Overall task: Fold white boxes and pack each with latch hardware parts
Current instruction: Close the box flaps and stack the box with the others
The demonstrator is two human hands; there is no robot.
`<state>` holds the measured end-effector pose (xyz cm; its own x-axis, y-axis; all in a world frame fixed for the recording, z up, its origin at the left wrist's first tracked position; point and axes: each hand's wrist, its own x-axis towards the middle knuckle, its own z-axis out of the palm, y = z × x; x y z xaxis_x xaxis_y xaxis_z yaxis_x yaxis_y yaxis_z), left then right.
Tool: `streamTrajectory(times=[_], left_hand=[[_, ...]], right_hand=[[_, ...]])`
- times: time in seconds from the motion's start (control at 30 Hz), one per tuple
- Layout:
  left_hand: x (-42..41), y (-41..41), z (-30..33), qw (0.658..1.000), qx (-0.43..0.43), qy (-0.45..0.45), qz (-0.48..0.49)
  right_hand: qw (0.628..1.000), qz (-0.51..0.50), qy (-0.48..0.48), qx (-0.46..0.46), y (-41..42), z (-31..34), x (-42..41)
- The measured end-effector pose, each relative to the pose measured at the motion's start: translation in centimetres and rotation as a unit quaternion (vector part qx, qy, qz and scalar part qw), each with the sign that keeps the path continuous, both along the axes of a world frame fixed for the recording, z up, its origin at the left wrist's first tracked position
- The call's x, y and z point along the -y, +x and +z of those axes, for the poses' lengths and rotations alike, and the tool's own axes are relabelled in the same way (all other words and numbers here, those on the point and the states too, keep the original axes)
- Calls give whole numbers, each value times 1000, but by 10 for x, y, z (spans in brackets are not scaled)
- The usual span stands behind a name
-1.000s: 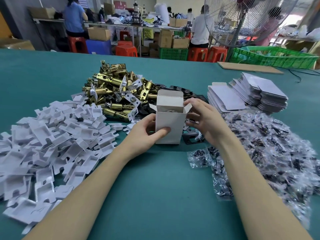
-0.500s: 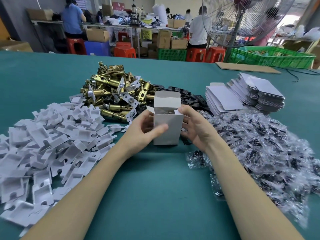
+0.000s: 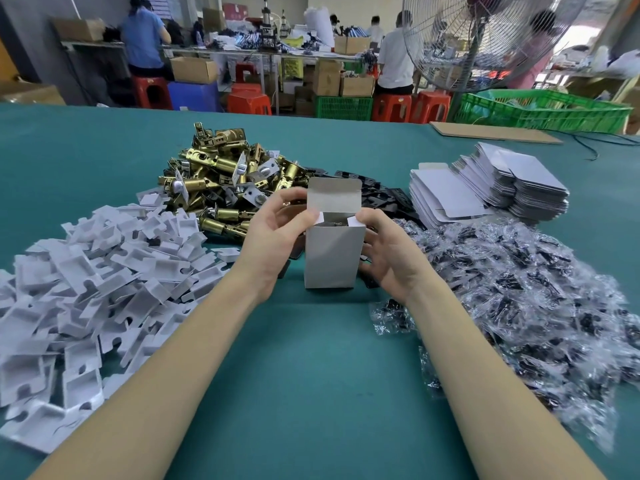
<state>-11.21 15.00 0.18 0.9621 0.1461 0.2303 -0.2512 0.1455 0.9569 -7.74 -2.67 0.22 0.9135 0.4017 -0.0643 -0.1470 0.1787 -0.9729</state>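
Two bare forearms reach up from the lower corners of the frame and meet at a white box (image 3: 331, 252) in the middle. The left hand (image 3: 273, 239) cups the box's left side, thumb tip pressing the small left flap inward at the rim. The right hand (image 3: 389, 256) grasps the right side the same way, thumb on the right flap, fingers curled behind the wall.

Standing upright on the green desk (image 3: 311, 375), the box has its long axis vertical and its open mouth upward; the lid flap stands straight up at the back. It is smooth matte card with crisp edges (something dark shows inside, too small to tell).

Left of centre lies a heap of white card inserts (image 3: 97, 289), notched and angular. Above the hands, brass latches (image 3: 221, 181) gleam in a pile. Crinkly clear bags (image 3: 526, 299) of dark parts fill the right, and flat boxes (image 3: 491, 188) are stacked at upper right.
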Motion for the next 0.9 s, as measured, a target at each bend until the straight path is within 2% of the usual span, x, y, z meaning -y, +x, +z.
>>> streamTrajectory(times=[0.1,0.23,0.33,0.43,0.67,0.9], left_hand=[[-2,0,4,1000,21,19,2],[-6,-2,4,994,59,87,12],[-13,-4,2,985,99,144,-11],[-16,-6,3,980,118,158,-25],[-14,-1,-4,975,131,180,26],[-8,-2,-1,964,158,203,61]], right_hand=[[999,-18,43,16,0,1,-1],[994,-24,104,18,1,1,-1],[995,-17,99,19,0,2,0],[995,-19,91,21,0,3,1],[996,-1,68,50,-3,6,1],[992,-11,48,118,-4,2,1]])
